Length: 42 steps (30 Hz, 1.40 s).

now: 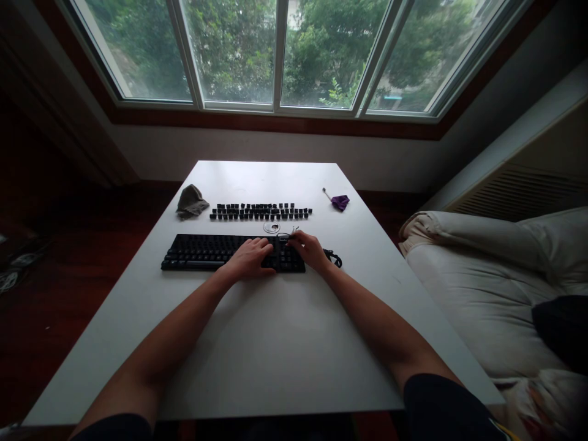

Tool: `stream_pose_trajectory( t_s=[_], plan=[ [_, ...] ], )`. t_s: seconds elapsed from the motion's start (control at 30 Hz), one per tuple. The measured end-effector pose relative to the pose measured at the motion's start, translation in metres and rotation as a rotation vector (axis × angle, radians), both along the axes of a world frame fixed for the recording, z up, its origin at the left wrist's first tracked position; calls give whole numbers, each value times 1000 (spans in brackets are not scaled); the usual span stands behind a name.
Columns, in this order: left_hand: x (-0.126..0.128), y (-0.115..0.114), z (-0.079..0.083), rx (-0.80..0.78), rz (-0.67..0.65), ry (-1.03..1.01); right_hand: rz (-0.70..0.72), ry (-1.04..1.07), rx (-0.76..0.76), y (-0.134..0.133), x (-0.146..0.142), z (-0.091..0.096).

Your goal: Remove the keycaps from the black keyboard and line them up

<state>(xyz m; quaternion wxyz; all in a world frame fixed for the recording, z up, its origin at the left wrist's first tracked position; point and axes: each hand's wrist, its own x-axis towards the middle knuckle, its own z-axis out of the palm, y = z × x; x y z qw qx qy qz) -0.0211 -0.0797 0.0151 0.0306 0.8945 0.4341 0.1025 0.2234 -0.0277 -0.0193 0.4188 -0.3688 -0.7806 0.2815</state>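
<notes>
A black keyboard (197, 252) lies across the white table, with keys in place over much of it. My left hand (250, 256) rests on its right-hand part, fingers laid over the keys and thumb apart. At the keyboard's upper right, my right hand (309, 248) is closed in a pinch. Small thin wire-like bits (295, 229) show just beyond its fingertips; whether they are part of what it holds I cannot tell. Behind the keyboard, several loose black keycaps (261, 212) stand in rows. Between them and the keyboard lies a small round pale dish or lid (271, 227).
A crumpled grey cloth (192, 202) lies at the table's left. To the right back are a purple cloth (340, 203) and a thin stick with a dark tip (326, 193). A coiled black cable (334, 258) sits beside the keyboard. A pale sofa (473, 288) stands right of the table (285, 349).
</notes>
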Motion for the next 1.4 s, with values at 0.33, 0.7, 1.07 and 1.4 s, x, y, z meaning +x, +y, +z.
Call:
stream_pose_trajectory(
  t_s=[0.33, 0.7, 1.07, 1.4],
  plan=[
    [0, 0, -3, -6, 21, -62, -32, 484, -270, 5, -9, 11],
    [14, -2, -9, -49, 152, -429, 109, 495, -325, -21, -29, 19],
    [17, -5, -16, 1, 183, -293, -49, 494, -304, -15, -28, 10],
    [19, -7, -16, -32, 139, -295, -75, 492, -300, -13, -25, 11]
  ],
)
